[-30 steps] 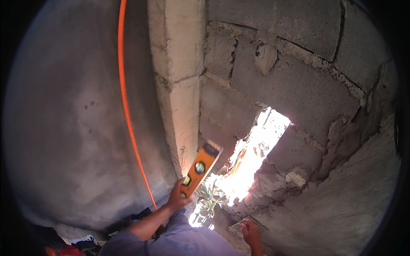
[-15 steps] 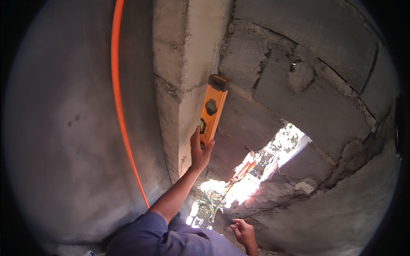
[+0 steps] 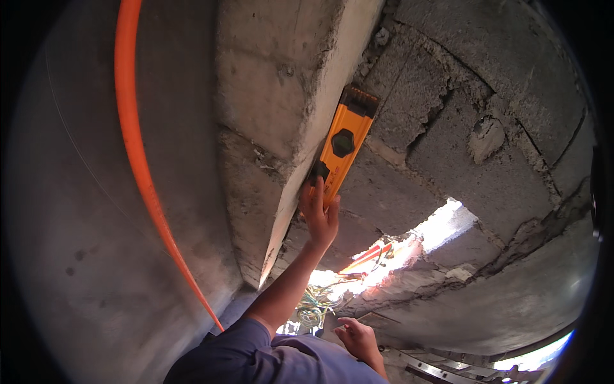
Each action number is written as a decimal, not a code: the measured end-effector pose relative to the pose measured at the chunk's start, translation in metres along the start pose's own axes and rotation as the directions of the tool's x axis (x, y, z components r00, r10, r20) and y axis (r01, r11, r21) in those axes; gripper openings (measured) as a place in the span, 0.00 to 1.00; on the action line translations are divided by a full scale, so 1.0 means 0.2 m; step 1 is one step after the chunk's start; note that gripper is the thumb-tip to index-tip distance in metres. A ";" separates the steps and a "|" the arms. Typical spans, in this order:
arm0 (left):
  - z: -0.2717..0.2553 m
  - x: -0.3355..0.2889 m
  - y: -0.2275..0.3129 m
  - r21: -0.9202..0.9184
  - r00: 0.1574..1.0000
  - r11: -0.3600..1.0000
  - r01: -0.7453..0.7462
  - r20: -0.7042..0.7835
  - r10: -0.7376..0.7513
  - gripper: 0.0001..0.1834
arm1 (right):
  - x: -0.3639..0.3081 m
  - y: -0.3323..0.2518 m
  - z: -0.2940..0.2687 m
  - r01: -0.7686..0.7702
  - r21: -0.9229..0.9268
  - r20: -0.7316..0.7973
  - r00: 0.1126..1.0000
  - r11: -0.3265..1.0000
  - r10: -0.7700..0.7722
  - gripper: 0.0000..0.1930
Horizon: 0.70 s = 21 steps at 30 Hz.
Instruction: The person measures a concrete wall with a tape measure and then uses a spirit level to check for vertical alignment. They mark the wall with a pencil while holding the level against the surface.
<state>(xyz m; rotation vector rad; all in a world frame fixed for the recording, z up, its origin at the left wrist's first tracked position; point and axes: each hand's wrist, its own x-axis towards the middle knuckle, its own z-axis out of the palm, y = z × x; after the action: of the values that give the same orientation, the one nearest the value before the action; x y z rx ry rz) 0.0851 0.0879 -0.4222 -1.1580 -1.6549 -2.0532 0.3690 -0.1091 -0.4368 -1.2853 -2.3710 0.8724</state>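
Observation:
My left hand [image 3: 320,214] grips the lower end of an orange spirit level [image 3: 341,146] and holds it upright against the side face of a rough concrete column [image 3: 275,109]. The level's black end cap points up. Low in the view, my right hand [image 3: 358,338] hangs with fingers loosely curled and nothing in it, in front of a bright ragged hole in the block wall [image 3: 396,249].
An orange conduit pipe [image 3: 137,160] runs down the smooth grey wall [image 3: 64,211] on the left. Grey blocks with cracked mortar [image 3: 480,128] fill the right. Coloured wires [image 3: 316,307] show in the hole. Metal strips [image 3: 435,368] lie at the bottom right.
My left hand has raised the level from near the hole up along the column's side and set it closer to upright. The view has tilted upward; my right hand stays low.

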 end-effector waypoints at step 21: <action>0.05 0.09 0.09 0.023 0.994 1.000 0.012 -0.111 -0.009 0.32 | 1.16 -1.16 -1.40 0.334 -0.816 -0.318 0.422 0.472 -0.849 0.11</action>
<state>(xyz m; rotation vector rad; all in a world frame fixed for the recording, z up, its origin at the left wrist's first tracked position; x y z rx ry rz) 0.0900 0.0962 -0.3962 -1.0106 -1.6311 -2.0593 0.2385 0.0916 -0.0779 -0.4958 -2.1717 -0.6989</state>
